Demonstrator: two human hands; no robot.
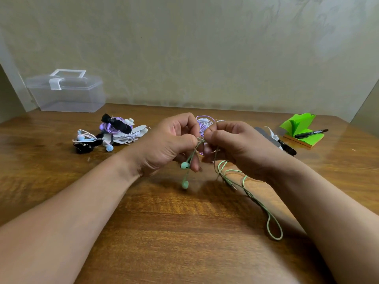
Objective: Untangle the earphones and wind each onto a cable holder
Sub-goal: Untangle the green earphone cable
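Both hands are raised over the middle of the wooden table [164, 232]. My left hand [170, 144] and my right hand [231, 144] each pinch the green earphones' cable [254, 198] at the same spot between them. Two mint-green earbuds [185, 174] dangle below my left hand. The rest of the green cable hangs under my right hand and loops down onto the table, its jack plug [232, 185] showing. A purple and white tangle of earphones [205, 123] lies just behind my hands, partly hidden.
A pile of earphones wound on black and white cable holders [110, 134] lies at the back left. Behind it stands a clear plastic box [67, 93]. At the right are more holders [285, 147], a green sticky-note pad [301, 130] and a black marker [311, 133].
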